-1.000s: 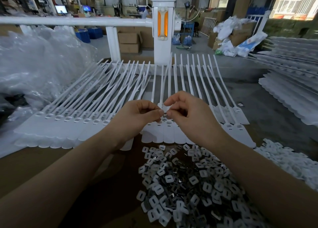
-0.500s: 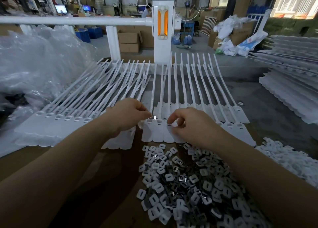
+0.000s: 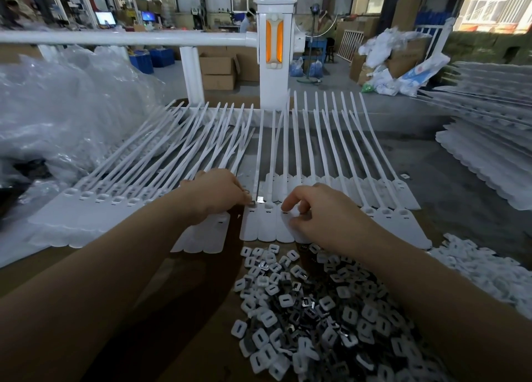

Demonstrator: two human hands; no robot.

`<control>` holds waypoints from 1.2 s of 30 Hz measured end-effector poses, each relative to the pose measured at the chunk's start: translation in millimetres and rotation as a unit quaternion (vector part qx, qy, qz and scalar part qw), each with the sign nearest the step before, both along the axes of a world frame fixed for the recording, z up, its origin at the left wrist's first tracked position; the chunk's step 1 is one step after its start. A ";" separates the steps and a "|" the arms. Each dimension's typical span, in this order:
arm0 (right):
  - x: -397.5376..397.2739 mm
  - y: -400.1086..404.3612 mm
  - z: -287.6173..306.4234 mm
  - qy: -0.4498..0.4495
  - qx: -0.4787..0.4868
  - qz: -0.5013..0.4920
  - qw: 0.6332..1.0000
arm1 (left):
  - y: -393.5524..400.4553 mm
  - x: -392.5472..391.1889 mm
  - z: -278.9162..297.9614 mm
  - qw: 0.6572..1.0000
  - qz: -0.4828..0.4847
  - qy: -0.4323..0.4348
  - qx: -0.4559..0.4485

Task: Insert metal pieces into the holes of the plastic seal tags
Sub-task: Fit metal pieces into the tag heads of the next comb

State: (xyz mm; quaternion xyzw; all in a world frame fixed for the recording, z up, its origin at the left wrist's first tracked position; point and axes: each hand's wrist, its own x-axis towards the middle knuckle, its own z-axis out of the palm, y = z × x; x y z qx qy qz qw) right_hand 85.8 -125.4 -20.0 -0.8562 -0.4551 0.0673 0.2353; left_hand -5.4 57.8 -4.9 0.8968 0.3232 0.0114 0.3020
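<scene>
- Head view: a strip of joined white plastic seal tags [image 3: 266, 223] lies flat on the brown worktop [image 3: 184, 318], straight in front of the white post [image 3: 275, 50] with its orange insert, tails fanned out toward the post's foot.
- The left hand [image 3: 214, 196] rests on the tags on the post's near side, a little left of it; its fingertips are bunched down onto a small shiny metal piece [image 3: 252, 203] at the hole of one tag head. Whether the piece is fully seated in the hole cannot be told.
- A second bright metal piece [image 3: 261, 199] sits just beside the first, on the next tag head.
- The right hand [image 3: 322, 211] lies to the right of the post's line, near the left hand but apart from it, fingers loosely curled with the fingertips down on the flat tag bodies. Whether it holds anything cannot be told.
- A heap of small white caps and metal pieces [image 3: 311, 318] covers the worktop on the near side of the tags, under the right forearm.
- More tag strips [image 3: 95, 208] lie left of the post; stacked strips [image 3: 489, 151] lie far right.
- Crumpled clear plastic bags [image 3: 63, 113] sit left of the post.
</scene>
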 end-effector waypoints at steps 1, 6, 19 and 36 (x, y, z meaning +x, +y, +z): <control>0.0 -0.1 -0.3 0.000 0.000 0.000 1.000 | 1.3 0.4 -0.1 1.000 -0.001 -0.001 -0.010; -1.7 0.3 -1.0 0.005 0.005 -0.004 1.000 | 3.1 0.0 2.8 0.998 -0.011 -0.010 -0.058; -5.3 0.9 -0.4 0.008 -0.006 -0.013 1.000 | 4.5 -1.8 -6.9 1.000 -0.012 -0.016 -0.002; -1.0 -0.1 -0.7 0.020 0.008 -0.010 1.000 | 5.7 -6.3 -5.3 0.997 -0.044 -0.047 0.044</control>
